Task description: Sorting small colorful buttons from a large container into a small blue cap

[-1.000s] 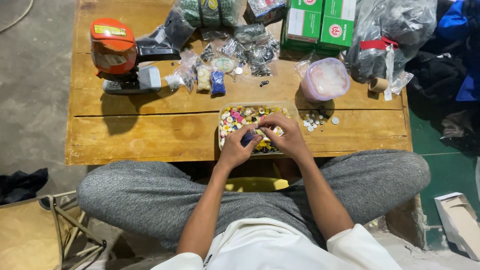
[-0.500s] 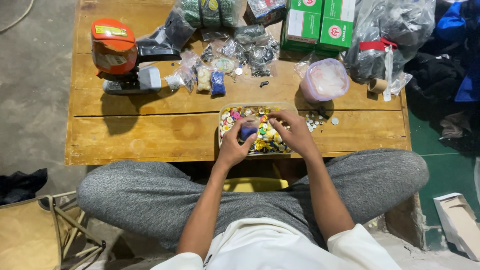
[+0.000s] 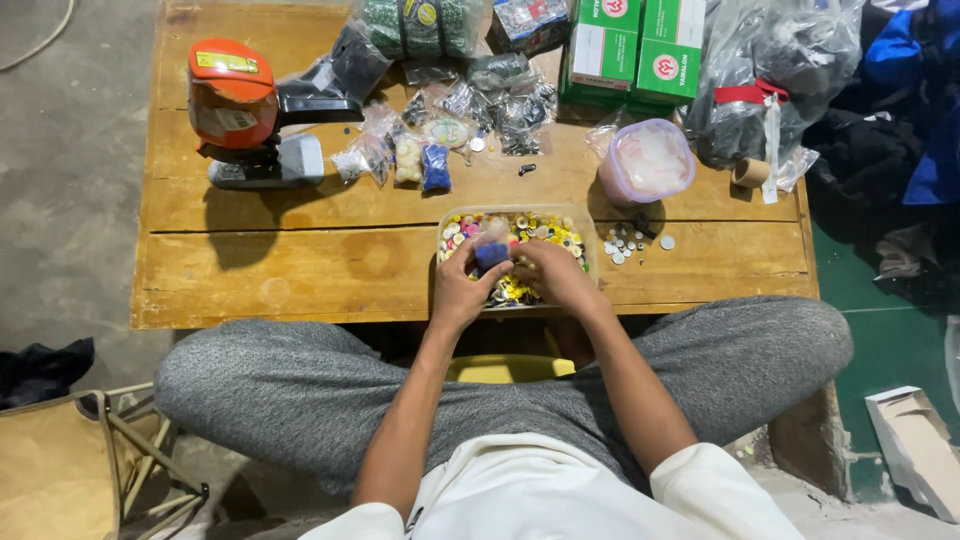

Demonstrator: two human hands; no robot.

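Observation:
A clear tray (image 3: 587, 238) full of many-coloured buttons sits near the front edge of a low wooden table (image 3: 300, 260). Both my hands are over it. My left hand (image 3: 462, 288) and my right hand (image 3: 553, 276) together hold a small clear bag with blue buttons (image 3: 491, 247) above the tray; fingers of both pinch it. A few loose white buttons (image 3: 628, 243) lie on the table just right of the tray.
An orange and grey machine (image 3: 240, 110) stands at the table's back left. Several small bags of buttons (image 3: 420, 160) lie behind the tray. A pinkish plastic tub (image 3: 648, 162), green boxes (image 3: 640, 45) and stuffed plastic bags (image 3: 770, 70) fill the back right. A folding stool (image 3: 70, 460) is at my left.
My hands have lifted the small bag slightly above the tray and drawn closer together. My right hand has moved left onto the bag.

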